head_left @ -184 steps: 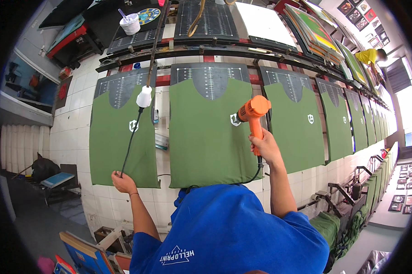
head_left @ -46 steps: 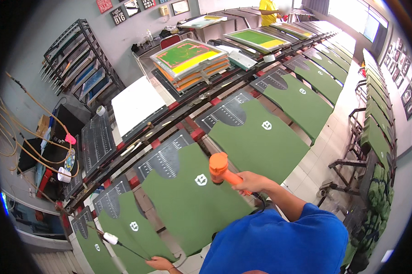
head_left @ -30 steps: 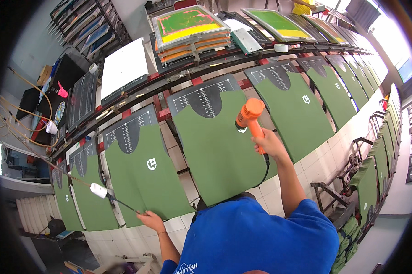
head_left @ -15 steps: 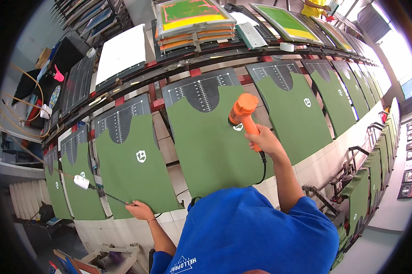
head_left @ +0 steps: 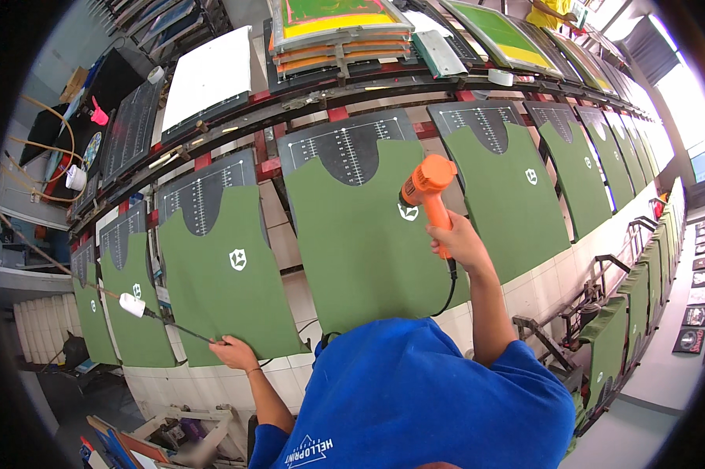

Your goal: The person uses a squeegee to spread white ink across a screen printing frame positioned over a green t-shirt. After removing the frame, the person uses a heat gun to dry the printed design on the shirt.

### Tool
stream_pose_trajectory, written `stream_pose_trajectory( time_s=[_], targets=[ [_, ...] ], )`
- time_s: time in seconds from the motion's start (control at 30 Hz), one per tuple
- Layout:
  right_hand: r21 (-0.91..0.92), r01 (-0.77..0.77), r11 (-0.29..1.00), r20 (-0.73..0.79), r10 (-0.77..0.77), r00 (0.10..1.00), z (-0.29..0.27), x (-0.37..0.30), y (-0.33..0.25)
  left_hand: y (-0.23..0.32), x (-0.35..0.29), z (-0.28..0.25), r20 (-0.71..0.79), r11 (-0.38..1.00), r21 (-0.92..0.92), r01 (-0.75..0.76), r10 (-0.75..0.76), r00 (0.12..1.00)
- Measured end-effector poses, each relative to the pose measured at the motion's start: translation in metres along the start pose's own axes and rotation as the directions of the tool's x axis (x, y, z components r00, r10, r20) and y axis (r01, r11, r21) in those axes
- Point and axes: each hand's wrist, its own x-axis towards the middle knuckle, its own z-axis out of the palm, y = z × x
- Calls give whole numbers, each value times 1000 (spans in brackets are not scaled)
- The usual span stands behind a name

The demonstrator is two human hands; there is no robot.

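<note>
My right hand (head_left: pixel 456 244) grips the handle of an orange heat gun (head_left: pixel 432 186). Its dark nozzle is over the white shield emblem (head_left: pixel 407 212) on a green fabric panel (head_left: pixel 356 266), partly covering that print. The panel lies flat on a dark board (head_left: pixel 321 144) marked with white scale lines. On the left, my left hand (head_left: pixel 234 352) is closed round a dark cable (head_left: pixel 187 331) that runs to a white plug connector (head_left: pixel 133 305). This hand is at the lower edge of the neighbouring green panel (head_left: pixel 212 289), whose white emblem (head_left: pixel 237 259) is fully visible.
More green panels on boards (head_left: pixel 516 195) continue to the right and left. Behind the rail stand stacked printing screens (head_left: pixel 340 47) and a white sheet on a board (head_left: pixel 208 74). A metal frame (head_left: pixel 555 344) is at my right. Far off, a person in yellow (head_left: pixel 546 14) stands.
The heat gun and my right hand have shifted slightly right relative to the emblem, so more of the print shows. My left hand and the cable have moved a little left and up.
</note>
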Motion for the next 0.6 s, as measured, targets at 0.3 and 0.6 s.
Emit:
stream_pose_trajectory(
  time_s=[0.3,0.6],
  targets=[
    [-24,-16,1000,33,17,999,-4,-8,-3,-6,0,3,-17,999,24,-41,41,999],
    [-25,-18,1000,28,19,999,-3,-16,2,6,-2,-2,-2,1000,-21,-3,3,1000]
  ],
)
